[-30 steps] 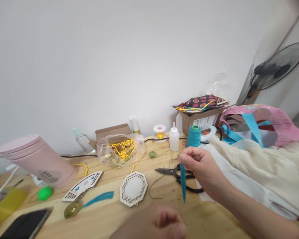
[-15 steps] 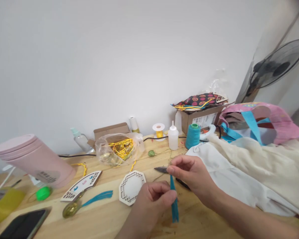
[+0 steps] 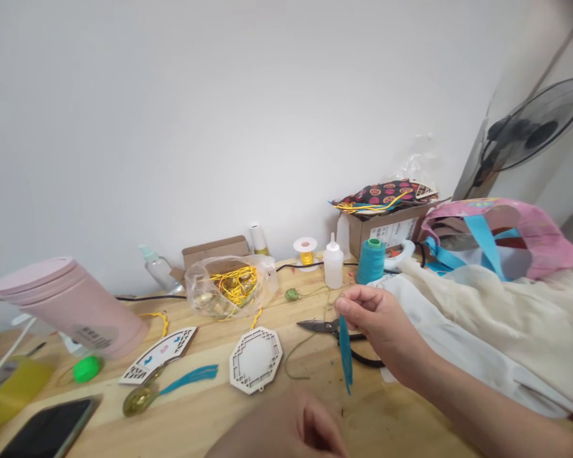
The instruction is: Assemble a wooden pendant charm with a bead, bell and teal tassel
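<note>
Pinching 1 blue tassel (image 3: 346,356), right hand (image 3: 379,318), left hand (image 3: 302,425) seemingly curled

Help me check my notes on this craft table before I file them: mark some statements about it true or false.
1. The right hand holds a blue tassel near its upper end. True.
2. The left hand grips the scissors. False: the left hand is blurred low in the view, away from the scissors, which lie on the table.
3. The octagonal ornament lies to the left of the scissors. True.
4. The spool of yellow thread sits on a cardboard box. False: the spool stands on the table, left of the squeeze bottle.
</note>
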`<state>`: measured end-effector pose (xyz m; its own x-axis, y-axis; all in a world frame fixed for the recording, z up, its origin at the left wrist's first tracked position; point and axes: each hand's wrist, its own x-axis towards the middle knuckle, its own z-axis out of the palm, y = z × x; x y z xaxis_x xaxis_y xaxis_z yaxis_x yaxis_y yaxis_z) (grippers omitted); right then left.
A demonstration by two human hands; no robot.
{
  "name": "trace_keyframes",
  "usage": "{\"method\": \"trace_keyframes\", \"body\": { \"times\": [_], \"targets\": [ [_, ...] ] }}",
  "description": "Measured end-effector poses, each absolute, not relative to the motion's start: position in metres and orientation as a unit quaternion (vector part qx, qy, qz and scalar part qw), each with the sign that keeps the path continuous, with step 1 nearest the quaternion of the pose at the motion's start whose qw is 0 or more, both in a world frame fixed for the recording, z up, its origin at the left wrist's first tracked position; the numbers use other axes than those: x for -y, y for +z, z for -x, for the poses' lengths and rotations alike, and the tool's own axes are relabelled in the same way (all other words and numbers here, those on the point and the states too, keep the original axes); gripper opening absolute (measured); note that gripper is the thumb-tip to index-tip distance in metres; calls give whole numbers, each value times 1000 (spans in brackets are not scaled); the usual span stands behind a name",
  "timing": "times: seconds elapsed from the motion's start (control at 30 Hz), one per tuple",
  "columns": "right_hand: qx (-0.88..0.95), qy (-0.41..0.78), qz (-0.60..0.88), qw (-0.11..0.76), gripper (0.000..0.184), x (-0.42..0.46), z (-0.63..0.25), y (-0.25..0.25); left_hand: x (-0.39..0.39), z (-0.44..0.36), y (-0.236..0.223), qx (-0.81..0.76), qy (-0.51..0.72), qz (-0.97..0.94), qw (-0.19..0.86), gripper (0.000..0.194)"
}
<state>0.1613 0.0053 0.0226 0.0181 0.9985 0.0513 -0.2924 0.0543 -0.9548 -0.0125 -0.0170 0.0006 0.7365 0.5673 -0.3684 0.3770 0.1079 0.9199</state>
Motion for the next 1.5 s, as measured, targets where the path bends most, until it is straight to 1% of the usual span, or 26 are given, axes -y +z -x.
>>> {"method": "trace_keyframes", "body": {
  "times": [0.07,0.13,0.2,0.23,0.27,0.33,0.43,0.5,0.53,0.67,0.73,0.87,1.0,1.07,1.17,1.27,1.33,1.4,1.43,1.5],
  "targets": [
    [433,550,411,585,19,-5,-161,24,12,12,5,-399,136,-654,627,22],
    [442,549,413,577,19,-4,-159,26,6,8,11,-427,246,-625,605,20],
    [466,550,412,557,19,-2,-155,26,2,3,15,-411,343,-586,608,19],
    [482,551,409,544,19,-2,-153,25,1,1,16,-390,366,-569,625,21],
    [498,552,406,531,20,-1,-151,24,1,-1,16,-372,374,-553,645,23],
    [526,549,403,510,22,1,-147,21,1,-4,15,-360,362,-526,680,21],
    [559,543,386,493,22,1,-146,17,3,-5,13,-387,370,-489,688,10],
    [583,535,372,485,22,0,-147,17,4,-4,13,-401,402,-449,690,9],
    [595,529,373,477,24,0,-148,17,4,-3,14,-405,421,-423,693,10],
    [632,511,400,423,43,-3,-149,15,2,0,14,-396,471,-337,712,12],
    [653,514,390,396,47,-2,-147,10,1,1,13,-399,481,-306,718,12],
    [694,482,401,353,34,3,-140,-1,1,-2,12,-418,490,-253,721,7],
    [738,402,428,334,25,6,-138,-3,1,0,14,-437,504,-235,707,2],
    [766,335,447,320,21,5,-138,-1,1,1,15,-446,514,-234,694,4],
    [807,196,462,312,15,5,-140,4,0,4,13,-441,524,-257,682,8],
    [852,91,422,295,13,7,-143,10,-3,6,13,-412,557,-258,673,10],
    [884,77,374,270,12,9,-146,13,-5,9,15,-397,585,-238,666,8],
    [895,105,349,256,12,8,-151,16,-6,12,17,-390,595,-223,666,7],
    [887,127,358,263,13,7,-153,17,-7,12,17,-388,591,-220,671,7],
    [842,179,410,302,19,2,-157,19,-5,13,18,-384,571,-225,690,7]
  ]
}}
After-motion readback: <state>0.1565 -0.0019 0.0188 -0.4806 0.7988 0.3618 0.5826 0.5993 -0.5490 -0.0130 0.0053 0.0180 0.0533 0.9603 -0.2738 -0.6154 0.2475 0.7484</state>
